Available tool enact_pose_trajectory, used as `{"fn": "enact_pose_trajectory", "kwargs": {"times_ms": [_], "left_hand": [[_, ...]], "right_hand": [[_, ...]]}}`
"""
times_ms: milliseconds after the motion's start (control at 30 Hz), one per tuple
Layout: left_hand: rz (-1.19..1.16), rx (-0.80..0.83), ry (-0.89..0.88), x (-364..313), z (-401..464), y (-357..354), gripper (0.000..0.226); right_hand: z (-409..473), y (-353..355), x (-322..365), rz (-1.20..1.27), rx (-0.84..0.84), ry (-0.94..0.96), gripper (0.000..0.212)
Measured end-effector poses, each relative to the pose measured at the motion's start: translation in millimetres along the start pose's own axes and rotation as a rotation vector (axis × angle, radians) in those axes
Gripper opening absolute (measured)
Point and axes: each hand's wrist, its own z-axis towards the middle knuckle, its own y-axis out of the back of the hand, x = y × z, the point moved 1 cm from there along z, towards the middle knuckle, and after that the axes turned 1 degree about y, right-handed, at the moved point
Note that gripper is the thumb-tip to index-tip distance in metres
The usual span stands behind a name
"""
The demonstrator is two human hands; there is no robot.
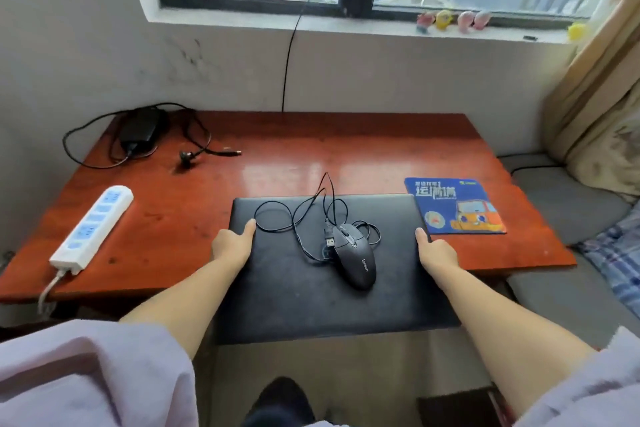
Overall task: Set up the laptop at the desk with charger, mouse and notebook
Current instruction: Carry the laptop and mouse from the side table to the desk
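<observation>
- Both hands, left hand (231, 243) and right hand (437, 251), have fingers closed around the side edges of the shut matte-black laptop (311, 295), which overhangs the near edge of the glossy red-brown surface (311, 156).
- On its lid rides 1 black wired mouse (355, 258).
- Black charger brick (140, 130) sits at the far left corner; blue cartoon-cover notebook (453, 206) near the right edge.
- Step: seating the laptop. Next, I judge: push it level so the mouse stays on.

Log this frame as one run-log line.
phase: placing laptop | left hand: gripping laptop left edge | right hand: gripping right edge | mouse: on closed lid, unplugged | charger: far-left desk
</observation>
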Motion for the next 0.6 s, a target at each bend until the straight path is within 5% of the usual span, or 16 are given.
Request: {"fn": "enact_pose_trajectory", "kwargs": {"times_ms": [600], "left_hand": [[0.086,-0.003,0.108,-172,220,-71,0.074]], "right_hand": [[251,-22,151,-0.104,0.067,-0.055,0.068]]}}
